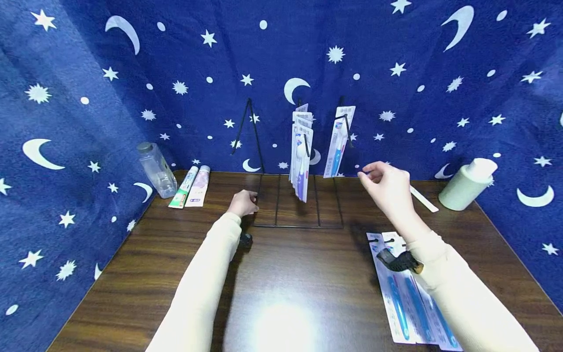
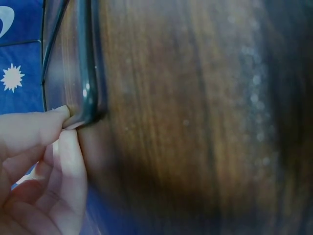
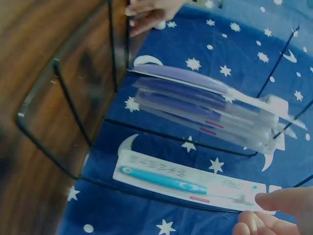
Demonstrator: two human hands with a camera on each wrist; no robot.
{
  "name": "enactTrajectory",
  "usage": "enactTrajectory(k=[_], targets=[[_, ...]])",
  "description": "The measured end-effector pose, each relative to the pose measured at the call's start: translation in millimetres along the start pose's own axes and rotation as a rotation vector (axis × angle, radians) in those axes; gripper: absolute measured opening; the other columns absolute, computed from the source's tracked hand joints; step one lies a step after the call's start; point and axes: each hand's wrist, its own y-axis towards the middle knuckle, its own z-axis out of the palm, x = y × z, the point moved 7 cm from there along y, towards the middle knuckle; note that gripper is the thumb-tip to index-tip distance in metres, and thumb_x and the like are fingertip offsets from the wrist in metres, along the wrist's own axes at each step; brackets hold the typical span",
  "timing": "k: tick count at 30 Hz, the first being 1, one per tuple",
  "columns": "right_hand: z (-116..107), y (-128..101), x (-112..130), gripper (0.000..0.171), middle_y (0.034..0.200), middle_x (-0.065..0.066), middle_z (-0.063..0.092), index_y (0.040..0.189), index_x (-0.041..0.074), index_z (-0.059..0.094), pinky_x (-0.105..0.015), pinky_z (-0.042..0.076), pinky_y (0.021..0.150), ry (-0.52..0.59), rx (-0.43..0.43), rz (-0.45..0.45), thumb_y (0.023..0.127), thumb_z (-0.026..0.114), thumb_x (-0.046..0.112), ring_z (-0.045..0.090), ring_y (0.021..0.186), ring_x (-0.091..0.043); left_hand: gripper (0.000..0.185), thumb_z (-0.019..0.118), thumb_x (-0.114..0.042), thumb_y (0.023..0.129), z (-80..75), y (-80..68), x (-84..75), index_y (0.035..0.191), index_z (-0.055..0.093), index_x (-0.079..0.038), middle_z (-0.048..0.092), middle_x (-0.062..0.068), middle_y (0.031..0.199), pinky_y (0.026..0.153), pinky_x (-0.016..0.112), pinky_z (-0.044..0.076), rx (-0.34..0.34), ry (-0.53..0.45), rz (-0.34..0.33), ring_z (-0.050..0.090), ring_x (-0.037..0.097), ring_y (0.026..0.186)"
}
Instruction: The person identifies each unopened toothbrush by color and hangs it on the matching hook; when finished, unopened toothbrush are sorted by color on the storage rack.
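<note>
At the black wire display rack [image 1: 308, 227], my left hand [image 1: 243, 203] pinches the base wire near its left corner between thumb and finger. Several packaged purple toothbrushes [image 1: 302, 171] hang in a row from the rack's middle hook. On the right hook hangs a single packaged blue toothbrush [image 1: 338, 144]. My right hand [image 1: 387, 188] is raised just right of that pack, fingers loosely bent, with nothing held. In the right wrist view its thumb [image 3: 283, 199] overlaps the pack's upper end. The rack's left wire hook [image 1: 252, 117] carries no pack.
More packaged blue toothbrushes [image 1: 398, 293] lie at the right under my forearm. A clear bottle [image 1: 158, 168] and toothpaste tubes [image 1: 184, 188] lean at the back left. A pale green container [image 1: 464, 188] and a white strip [image 1: 423, 199] are at the back right.
</note>
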Motion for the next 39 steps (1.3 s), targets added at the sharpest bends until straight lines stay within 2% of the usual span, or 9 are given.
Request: enactTrajectory(k=[1,2,6,10,15,23,27,32,39], targets=[[0.3,-4.3,-0.4,0.012,0.066,-0.013,0.068,0.085,-0.002,0.069,-0.016,0.038,0.052,-0.002,0.013,-0.003,0.081,0.068,0.009,0.063,0.058,-0.026,0.057,0.071,-0.004,0.067,-1.9,-2.3,-1.4,0.123,0.063,-0.003,0.070,0.006,0.094,0.079,0.027,0.054,-0.005,-0.004,0.001,0.065,0.023,0.087],[0.8,-8.9,-1.6,0.011,0.066,-0.013,0.068,0.085,-0.002,0.069,-0.019,0.040,0.052,-0.004,0.027,-0.006,0.081,0.068,0.008,0.063,0.058,-0.026,0.058,0.070,-0.001,0.068,-7.1,-11.6,-9.2,0.125,0.060,-0.001,0.070,0.010,0.099,0.084,0.031,0.053,0.014,0.011,-0.039,0.065,0.026,0.092],[4.4,-28.8,-12.1,0.012,0.064,-0.011,0.067,0.086,-0.003,0.067,-0.031,0.047,0.052,-0.030,0.091,-0.021,0.079,0.070,0.007,0.064,0.057,-0.025,0.057,0.068,-0.002,0.071,-14.0,-21.1,-16.1,0.126,0.058,0.003,0.069,0.013,0.101,0.085,0.031,0.053,0.001,0.032,-0.017,0.066,0.027,0.090],[6.0,-46.9,-28.7,0.011,0.063,-0.007,0.066,0.083,-0.001,0.068,-0.035,0.047,0.051,-0.068,0.150,-0.007,0.078,0.071,0.008,0.062,0.055,-0.021,0.056,0.068,-0.002,0.072,-16.6,-24.9,-18.4,0.127,0.057,0.003,0.068,0.012,0.101,0.083,0.029,0.053,-0.008,0.033,-0.013,0.068,0.023,0.082],[5.7,-67.7,-50.8,0.010,0.064,-0.008,0.066,0.079,0.000,0.067,-0.037,0.048,0.054,-0.103,0.246,0.067,0.078,0.071,0.010,0.063,0.058,-0.022,0.056,0.067,-0.001,0.073,-16.4,-25.4,-16.3,0.128,0.058,0.002,0.068,0.012,0.102,0.084,0.030,0.054,-0.008,0.018,-0.018,0.069,0.020,0.076],[13.9,-102.6,-76.2,0.013,0.063,-0.007,0.065,0.078,-0.002,0.067,-0.034,0.045,0.050,-0.159,0.445,0.148,0.076,0.072,0.010,0.057,0.055,-0.018,0.057,0.066,0.000,0.072,-17.1,-25.4,-13.6,0.128,0.057,0.002,0.068,0.014,0.104,0.075,0.026,0.055,-0.002,-0.005,-0.026,0.064,0.009,0.061],[18.5,-115.0,-81.9,0.013,0.060,-0.006,0.064,0.071,0.001,0.066,-0.033,0.045,0.049,-0.175,0.493,0.147,0.075,0.073,0.011,0.055,0.053,-0.017,0.056,0.066,0.000,0.072,-17.4,-24.5,-13.1,0.128,0.057,0.002,0.067,0.014,0.105,0.073,0.025,0.055,-0.003,-0.005,-0.027,0.063,0.009,0.062],[24.3,-125.2,-86.2,0.019,0.056,0.000,0.057,0.062,0.005,0.063,-0.031,0.040,0.047,-0.196,0.553,0.144,0.074,0.074,0.013,0.046,0.051,-0.014,0.056,0.066,0.001,0.072,-15.2,-23.3,-14.0,0.128,0.057,0.003,0.067,0.015,0.105,0.068,0.022,0.055,0.001,-0.023,-0.025,0.063,0.009,0.061],[23.1,-135.2,-87.8,0.023,0.052,0.002,0.052,0.055,0.006,0.061,-0.031,0.038,0.045,-0.233,0.589,0.163,0.072,0.076,0.013,0.042,0.049,-0.014,0.056,0.067,0.002,0.073,-10.1,-23.2,-16.6,0.128,0.057,0.003,0.067,0.016,0.107,0.062,0.019,0.055,0.012,-0.057,-0.031,0.060,0.006,0.058]])
